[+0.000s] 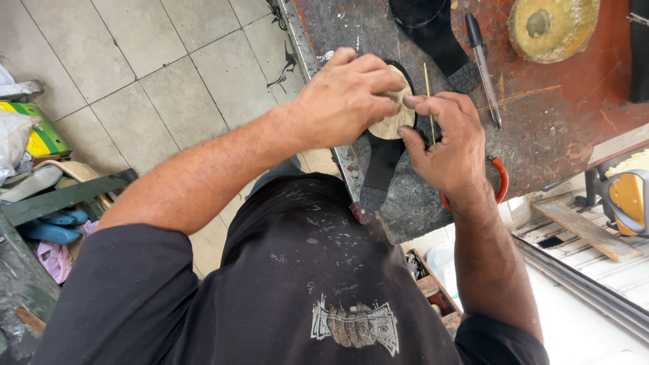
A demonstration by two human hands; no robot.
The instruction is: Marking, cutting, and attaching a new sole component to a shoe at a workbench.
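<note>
A worn, paint-stained tabletop (554, 115) is running across the upper right, with grey tiled floor (135, 74) showing to its left. The left hand (345, 101) is reaching in from the left, knuckles up, fingers curled down and pinching the top edge of a tan round piece (392, 122). The right hand (449, 145) is coming up from below, fingers bent, fingertips pressing on the right rim of that same piece, so both hands are closing on it from opposite sides. The piece is lying on a black sole (382, 165) at the near edge of the tabletop. A thin stick (428, 94) is standing just above the right hand; whether the fingers are gripping it, I cannot tell. A pen (483, 67) is resting further right, well clear of the hands, and a round yellowish disc (551, 27) is sitting near the far corner. An orange-handled tool (501, 182) is peeking out beneath the right wrist. Down on the left, a green crate (61, 199) is holding blue sandals (57, 226) and other footwear.
</note>
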